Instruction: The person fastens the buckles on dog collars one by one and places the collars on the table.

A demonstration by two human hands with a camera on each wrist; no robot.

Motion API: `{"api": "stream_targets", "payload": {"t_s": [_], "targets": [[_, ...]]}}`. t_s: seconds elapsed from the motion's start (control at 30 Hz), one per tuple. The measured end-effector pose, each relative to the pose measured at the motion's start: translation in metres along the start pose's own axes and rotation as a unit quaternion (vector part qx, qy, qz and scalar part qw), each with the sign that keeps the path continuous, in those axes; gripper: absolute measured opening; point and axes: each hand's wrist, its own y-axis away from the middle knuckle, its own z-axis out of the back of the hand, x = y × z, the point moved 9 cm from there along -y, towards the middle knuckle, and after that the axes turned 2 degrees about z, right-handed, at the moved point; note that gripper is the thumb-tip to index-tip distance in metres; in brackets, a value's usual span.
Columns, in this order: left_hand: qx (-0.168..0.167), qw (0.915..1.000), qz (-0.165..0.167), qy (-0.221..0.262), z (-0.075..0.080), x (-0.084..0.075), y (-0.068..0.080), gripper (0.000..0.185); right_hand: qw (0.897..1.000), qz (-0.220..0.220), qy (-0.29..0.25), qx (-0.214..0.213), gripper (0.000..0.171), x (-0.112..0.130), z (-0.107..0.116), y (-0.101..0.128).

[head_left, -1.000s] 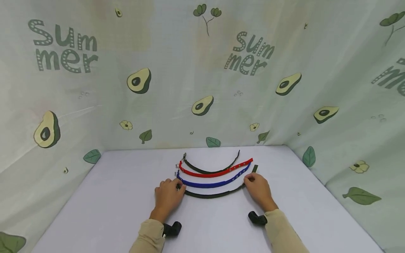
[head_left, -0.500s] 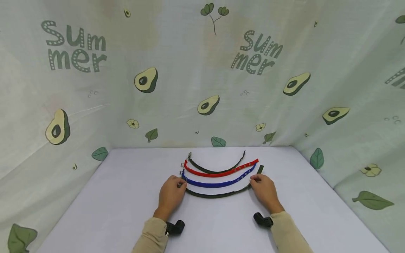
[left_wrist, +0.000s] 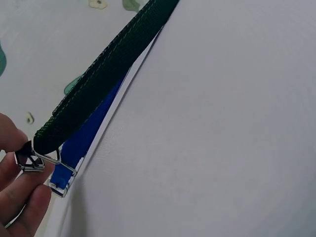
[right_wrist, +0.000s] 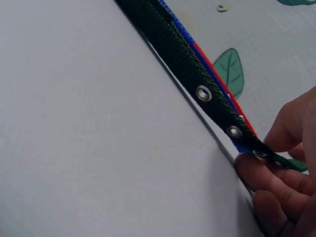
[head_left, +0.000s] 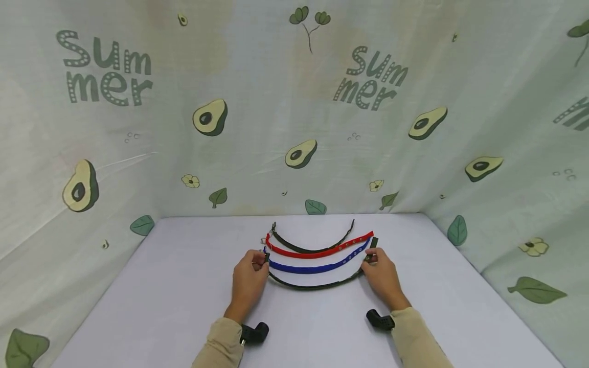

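Note:
A dark green pet collar point(head_left: 307, 288) is stretched in a shallow curve between both hands, the nearest of several collars. My left hand point(head_left: 249, 278) pinches its buckle end; the left wrist view shows the metal buckle point(left_wrist: 30, 167) at the fingertips, a metal ring point(left_wrist: 47, 157) beside it. My right hand point(head_left: 384, 278) pinches the other end near the eyelets point(right_wrist: 203, 93), and the strap's tip sticks out past the fingers. Just beyond lies a blue collar point(head_left: 303, 269), then a red collar point(head_left: 301, 255). Farthest back is another dark green collar point(head_left: 286, 242).
The collars lie on a white table point(head_left: 184, 306), their buckles to the left and eyelet ends to the right. A pale printed cloth point(head_left: 257, 102) with avocados and leaves hangs behind the table and along its sides.
Both hands have lifted the ends of the near green collar slightly, and its buckle now shows at the left fingers. The head view has shifted a little. The other collars stay put.

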Motion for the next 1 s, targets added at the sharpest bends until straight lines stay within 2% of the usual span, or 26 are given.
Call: {"api": "stream_targets", "payload": {"t_s": [0.13, 0.23, 0.37, 0.47, 0.6, 0.67, 0.8, 1.0], "targets": [[0.008, 0.998, 0.05, 0.038, -0.003, 0.007, 0.001, 0.02, 1.0, -0.012, -0.01, -0.012, 0.041, 0.0, 0.001, 0.002], [0.028, 0.9892, 0.096, 0.107, -0.009, 0.015, 0.0, 0.019, 0.999, -0.026, -0.038, -0.014, 0.043, 0.0, 0.001, 0.004], [0.058, 0.9614, 0.146, 0.226, -0.018, 0.02, -0.001, 0.021, 0.996, -0.037, -0.085, -0.018, 0.045, 0.0, 0.0, 0.003], [0.073, 0.9407, 0.172, 0.283, -0.023, 0.021, -0.002, 0.027, 0.993, -0.035, -0.106, -0.033, 0.046, 0.0, 0.002, 0.003], [0.088, 0.9184, 0.193, 0.334, -0.027, 0.018, -0.001, 0.033, 0.987, -0.035, -0.142, -0.066, 0.047, 0.001, 0.007, 0.004], [0.097, 0.9106, 0.196, 0.351, -0.03, 0.015, 0.001, 0.035, 0.983, -0.039, -0.16, -0.078, 0.051, 0.001, 0.009, 0.004], [0.119, 0.8997, 0.197, 0.371, -0.04, 0.008, 0.006, 0.035, 0.982, -0.039, -0.17, -0.074, 0.06, 0.005, 0.01, 0.005], [0.157, 0.8936, 0.19, 0.375, -0.056, -0.001, 0.013, 0.036, 0.985, -0.005, -0.161, -0.056, 0.056, 0.012, 0.006, 0.005]]}}
